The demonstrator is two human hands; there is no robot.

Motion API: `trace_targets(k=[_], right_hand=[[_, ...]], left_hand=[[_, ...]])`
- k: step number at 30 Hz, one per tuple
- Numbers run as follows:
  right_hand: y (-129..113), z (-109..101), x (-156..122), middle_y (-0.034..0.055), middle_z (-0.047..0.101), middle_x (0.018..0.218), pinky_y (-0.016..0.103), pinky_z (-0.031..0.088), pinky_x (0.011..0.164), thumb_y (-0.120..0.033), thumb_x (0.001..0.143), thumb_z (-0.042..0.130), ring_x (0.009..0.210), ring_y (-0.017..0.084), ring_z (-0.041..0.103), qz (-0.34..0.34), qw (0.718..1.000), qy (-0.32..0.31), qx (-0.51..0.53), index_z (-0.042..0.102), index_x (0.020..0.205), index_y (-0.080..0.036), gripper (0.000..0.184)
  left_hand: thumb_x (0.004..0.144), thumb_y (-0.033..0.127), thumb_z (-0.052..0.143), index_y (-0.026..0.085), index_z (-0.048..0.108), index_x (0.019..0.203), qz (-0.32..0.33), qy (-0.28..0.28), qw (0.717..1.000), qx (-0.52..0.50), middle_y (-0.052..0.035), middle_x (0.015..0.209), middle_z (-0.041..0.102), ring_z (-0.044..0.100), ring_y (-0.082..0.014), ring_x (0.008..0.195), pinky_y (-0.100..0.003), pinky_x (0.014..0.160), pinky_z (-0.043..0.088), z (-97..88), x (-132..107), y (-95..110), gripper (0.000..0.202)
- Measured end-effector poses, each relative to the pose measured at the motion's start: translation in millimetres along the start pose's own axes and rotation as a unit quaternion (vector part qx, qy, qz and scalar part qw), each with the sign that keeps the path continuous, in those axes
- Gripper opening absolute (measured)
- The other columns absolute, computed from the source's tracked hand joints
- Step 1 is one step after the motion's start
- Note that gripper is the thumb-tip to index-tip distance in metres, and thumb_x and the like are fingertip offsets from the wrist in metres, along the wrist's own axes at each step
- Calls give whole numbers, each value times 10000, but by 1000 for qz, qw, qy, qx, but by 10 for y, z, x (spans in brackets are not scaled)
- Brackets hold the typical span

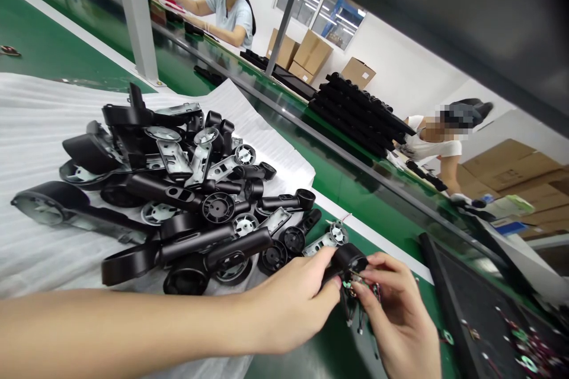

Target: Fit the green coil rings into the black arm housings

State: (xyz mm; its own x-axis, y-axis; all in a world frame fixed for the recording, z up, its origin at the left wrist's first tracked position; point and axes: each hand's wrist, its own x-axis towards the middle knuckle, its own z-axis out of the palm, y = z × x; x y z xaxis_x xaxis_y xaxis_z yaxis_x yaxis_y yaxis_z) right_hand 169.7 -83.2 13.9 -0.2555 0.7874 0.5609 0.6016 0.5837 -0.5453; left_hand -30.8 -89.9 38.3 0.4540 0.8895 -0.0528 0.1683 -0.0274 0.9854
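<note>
Left hand (297, 302) has its fingers clamped on a black housing (349, 257), held over the green desk (35, 29) just right of the pile of housings (153, 188) on the white foam sheet (40, 124); right hand (402, 308) has its fingers pinched on a small wired part (348, 286) at the housing's ring end, loose leads hanging below. More wired parts (520, 334) sit in the black tray (466, 284) at far right. Printing on the right-hand carton (511, 172) and the pale label on the back carton (358, 71) are too small to read.
</note>
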Motion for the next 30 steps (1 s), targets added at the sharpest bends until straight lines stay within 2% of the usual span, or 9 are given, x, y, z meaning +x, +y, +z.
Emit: trace_targets(k=[4,8,13,17,21,26,30], right_hand=[[-83,-12,17,48,571,971,291,507,682,-55,779,656,828,159,589,-148,984,55,-81,642,931,-214,220],[-183,20,49,35,580,947,268,502,655,2,773,646,759,126,589,-184,973,91,-106,647,914,-199,245],[-213,5,51,10,608,880,265,517,595,-53,772,673,714,133,613,-206,960,109,-154,662,871,-243,215],[-236,6,39,2,617,838,259,516,576,-76,767,685,683,132,624,-204,960,118,-149,652,845,-240,185],[-257,55,32,3,624,813,273,526,608,-91,780,672,682,135,629,-164,970,146,-105,628,833,-222,148],[-229,76,19,34,654,840,311,549,614,-172,830,626,754,175,663,-93,982,163,-4,567,874,-207,81],[-258,68,-17,56,679,874,317,555,583,-215,847,622,740,187,685,-44,982,177,55,524,900,-203,112]], left_hand=[[931,270,336,213,495,1039,51,12,999,9,3,821,578,517,-142,724,-265,668,399,-3,-22,12,200],[933,236,335,218,465,1162,84,6,996,2,-45,1008,609,563,-177,902,-304,800,432,-25,-26,32,263],[929,218,337,199,436,1234,86,-25,996,23,-74,1075,609,575,-201,945,-330,820,454,-68,-47,91,321],[928,217,335,180,417,1261,92,-31,995,32,-87,1093,608,573,-212,971,-349,845,456,-70,-53,103,345],[920,219,344,200,404,1288,94,-25,995,29,-86,1123,602,570,-222,1006,-362,871,447,-50,-46,70,373],[902,241,382,201,454,1243,79,-6,997,0,-65,1016,626,581,-213,918,-343,840,441,0,-38,38,351],[878,204,397,213,508,1146,56,6,996,-72,-21,921,619,553,-177,873,-314,813,421,-18,-30,100,290]])
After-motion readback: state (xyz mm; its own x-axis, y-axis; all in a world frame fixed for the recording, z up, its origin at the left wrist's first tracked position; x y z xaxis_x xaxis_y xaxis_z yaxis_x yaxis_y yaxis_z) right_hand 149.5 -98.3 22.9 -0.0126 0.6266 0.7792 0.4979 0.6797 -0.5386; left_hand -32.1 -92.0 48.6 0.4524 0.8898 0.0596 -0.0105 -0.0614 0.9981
